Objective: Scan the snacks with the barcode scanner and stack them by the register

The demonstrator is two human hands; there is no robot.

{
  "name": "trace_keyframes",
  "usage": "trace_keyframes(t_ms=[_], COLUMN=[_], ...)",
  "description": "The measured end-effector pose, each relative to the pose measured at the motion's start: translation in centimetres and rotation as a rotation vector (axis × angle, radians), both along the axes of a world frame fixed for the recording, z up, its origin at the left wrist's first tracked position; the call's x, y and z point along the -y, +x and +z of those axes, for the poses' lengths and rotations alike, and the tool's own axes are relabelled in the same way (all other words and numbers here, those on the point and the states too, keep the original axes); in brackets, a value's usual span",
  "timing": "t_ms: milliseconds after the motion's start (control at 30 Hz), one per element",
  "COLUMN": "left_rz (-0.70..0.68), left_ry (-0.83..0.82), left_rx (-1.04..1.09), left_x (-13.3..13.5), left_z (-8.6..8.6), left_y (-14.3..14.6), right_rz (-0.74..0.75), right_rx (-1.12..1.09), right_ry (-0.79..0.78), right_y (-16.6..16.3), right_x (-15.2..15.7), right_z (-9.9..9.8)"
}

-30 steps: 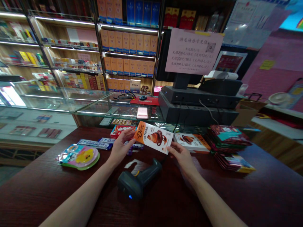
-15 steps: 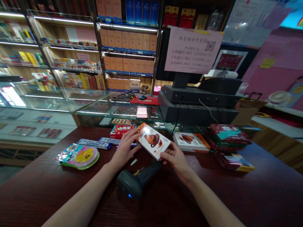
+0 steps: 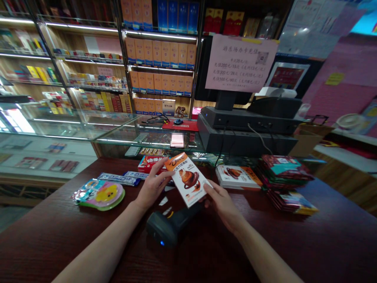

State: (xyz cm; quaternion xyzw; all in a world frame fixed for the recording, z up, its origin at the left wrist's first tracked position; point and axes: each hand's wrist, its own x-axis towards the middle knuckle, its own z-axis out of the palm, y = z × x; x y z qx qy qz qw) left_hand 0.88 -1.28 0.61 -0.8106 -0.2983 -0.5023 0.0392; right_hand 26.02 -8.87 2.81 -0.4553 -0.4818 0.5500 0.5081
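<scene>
A white and orange Dove chocolate box is tilted up above the counter, its printed front facing me. My left hand grips its upper left edge with thumb and fingers. On the lower right edge, my right hand is closed with the thumb on the front; its other fingers are partly hidden behind the box. Beneath lies a dark barcode scanner with a blue light, its handle partly covered by the box and my right hand. Behind my left hand is a red snack box.
Blue wrapped bars and a colourful cartoon pack lie left on the dark counter. To the right are similar white boxes and stacked packets. A glass case and a monitor with a paper sign stand behind.
The chocolate box has been turned more upright, and its lower end has come slightly toward me and left. My hands have shifted a little with it. The scanner stays in place.
</scene>
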Motion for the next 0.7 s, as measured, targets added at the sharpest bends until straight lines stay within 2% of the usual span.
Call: trace_keyframes(t_ms=[100,167,333,467,567,700], left_rz=[-0.049,-0.042,0.11,0.164,0.118,-0.008], left_ry=[-0.023,-0.027,0.01,0.001,-0.006,0.014], left_rx=[0.023,0.016,-0.051,-0.147,-0.207,-0.254], left_x=[0.0,0.0,-0.4,-0.6,-0.3,0.5], left_z=[-0.1,-0.1,-0.1,-0.1,0.4,1.4], left_y=[0.1,0.2,0.2,0.0,-0.1,0.0], right_rz=[-0.039,-0.014,0.095,0.08,0.036,-0.019], right_rx=[-0.031,-0.052,-0.201,-0.29,-0.324,-0.379], right_ry=[-0.02,-0.054,-0.12,-0.161,-0.198,-0.225], right_y=[0.5,0.6,0.1,-0.4,-0.5,-0.5], right_x=[0.1,0.2,0.6,0.5,0.2,-0.1], right_z=[0.3,0.5,1.2,1.0,0.5,0.0])
